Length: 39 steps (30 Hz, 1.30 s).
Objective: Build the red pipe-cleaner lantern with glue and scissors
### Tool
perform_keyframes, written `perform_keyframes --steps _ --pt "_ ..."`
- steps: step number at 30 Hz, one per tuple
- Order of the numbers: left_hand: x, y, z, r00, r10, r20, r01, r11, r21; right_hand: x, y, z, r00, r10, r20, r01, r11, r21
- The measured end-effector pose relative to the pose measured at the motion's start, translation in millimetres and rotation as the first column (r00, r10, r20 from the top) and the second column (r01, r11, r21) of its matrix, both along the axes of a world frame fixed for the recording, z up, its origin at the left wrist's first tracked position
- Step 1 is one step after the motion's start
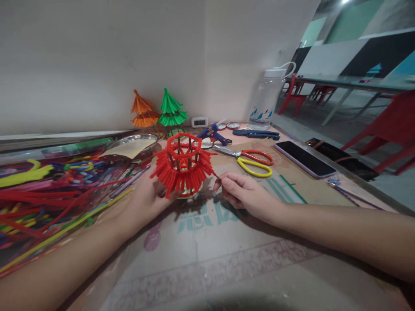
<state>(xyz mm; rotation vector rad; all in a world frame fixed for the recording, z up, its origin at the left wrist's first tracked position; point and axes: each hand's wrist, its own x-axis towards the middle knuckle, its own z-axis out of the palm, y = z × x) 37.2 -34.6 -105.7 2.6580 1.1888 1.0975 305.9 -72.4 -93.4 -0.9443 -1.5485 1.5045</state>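
A red pipe-cleaner pavilion model stands upright in front of me, with a fringed roof, dark posts and a hexagonal red ring on top. My left hand is closed around its lower part from the left; most of those fingers are hidden behind the fringe. To the right, my right hand pinches a thin dark stick-like piece, whose far end reaches the fringe's right edge. Whether that end touches the fringe, I cannot tell. Scissors with red and yellow handles lie beyond my right hand.
Colourful pipe cleaners fill the left side. Behind stand orange and green pavilion models, a small digital clock, a blue glue gun and a water bottle. Blue pliers and a phone lie right.
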Motion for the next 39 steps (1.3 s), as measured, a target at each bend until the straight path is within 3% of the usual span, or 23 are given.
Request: perform_keyframes --steps 21,39 --pt "2.5 -1.7 2.8 0.999 0.019 0.037 -0.015 0.994 -0.106 -0.1 -0.6 1.5 1.000 -0.027 -0.007 0.027 0.999 -0.033" --pt "2.2 -1.9 4.4 1.000 0.022 -0.007 -0.022 0.999 -0.041 0.3 -0.1 1.3 1.000 -0.018 -0.003 0.017 1.000 -0.026"
